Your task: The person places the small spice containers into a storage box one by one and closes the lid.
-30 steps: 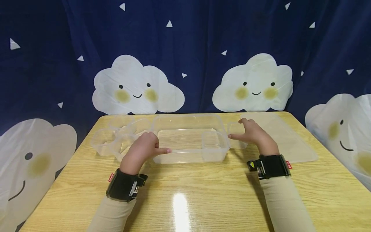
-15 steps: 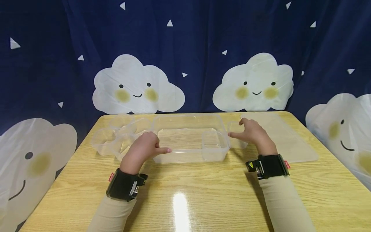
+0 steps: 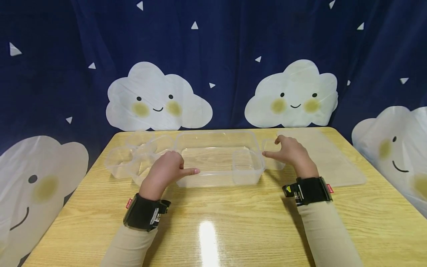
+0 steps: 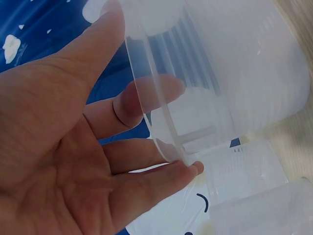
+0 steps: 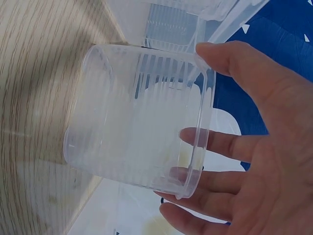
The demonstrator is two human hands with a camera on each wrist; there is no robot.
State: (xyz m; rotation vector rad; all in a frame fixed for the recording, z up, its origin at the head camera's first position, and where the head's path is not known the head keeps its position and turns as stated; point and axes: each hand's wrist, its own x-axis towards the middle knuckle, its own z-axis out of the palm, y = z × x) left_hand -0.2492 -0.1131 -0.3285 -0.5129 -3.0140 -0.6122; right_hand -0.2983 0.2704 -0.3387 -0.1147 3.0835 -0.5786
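Observation:
In the head view, a large clear plastic bin (image 3: 207, 179) stands on the table, with a small square clear cup (image 3: 242, 157) inside its right end. My left hand (image 3: 165, 168) grips the bin's front left corner, its thumb pointing right along the front wall. The left wrist view shows the fingers spread around the rim, partly seen through the plastic. To the right of the bin, my right hand (image 3: 293, 154) holds a square clear cup (image 5: 132, 117) near its rim, thumb on one side and fingers on another. This cup stands on the table, its base close against the wood.
Several clear round-cornered cups (image 3: 121, 171) stand grouped to the left of the bin, beside my left hand. A flat translucent lid (image 3: 333, 163) lies at the right of the wooden table (image 3: 253, 226). A blue curtain (image 3: 230, 44) with clouds hangs behind.
My left thumb has slid very slightly to the right along the bin's front. The right hand, cups and lid stay as they were.

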